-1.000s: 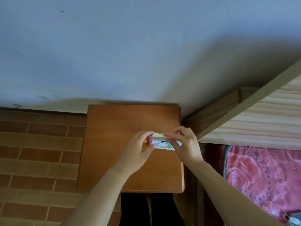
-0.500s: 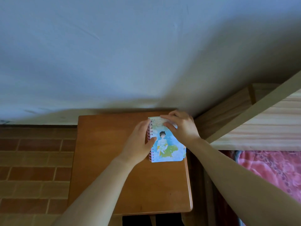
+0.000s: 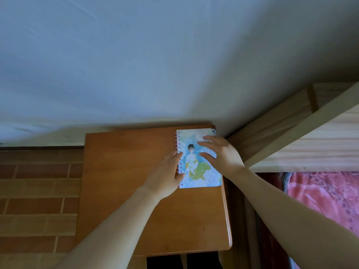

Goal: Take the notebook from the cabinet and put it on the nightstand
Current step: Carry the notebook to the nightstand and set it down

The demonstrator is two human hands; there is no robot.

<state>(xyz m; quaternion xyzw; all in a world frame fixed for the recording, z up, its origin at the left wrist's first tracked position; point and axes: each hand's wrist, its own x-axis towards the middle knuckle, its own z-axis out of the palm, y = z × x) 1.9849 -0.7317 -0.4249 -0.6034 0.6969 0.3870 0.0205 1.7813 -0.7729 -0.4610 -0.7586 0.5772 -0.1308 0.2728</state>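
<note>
Clearly both hands are spread open and grip nothing: the left hand [image 3: 165, 177] lies flat with fingertips against the pink spiral edge of the notebook [image 3: 200, 171], and the right hand [image 3: 219, 154] has loosely splayed fingers over its cover. Around them, the nightstand [image 3: 126, 191] stands against a pale wall [image 3: 155, 65], brick floor [image 3: 38, 191] to its left, a wooden bed frame [image 3: 291, 140] and red blanket [image 3: 326, 195] to its right. Cover up, the notebook lies flat at the nightstand's far right corner, long axis running toward the wall.

Smooth, semi-glossy brown wood on the nightstand [image 3: 126, 191]. Glossy printed card cover and pink wire coil on the notebook [image 3: 202, 177]. Pale raw-grained wood on the bedframe [image 3: 310, 148]. Matt brick floor [image 3: 35, 191].
</note>
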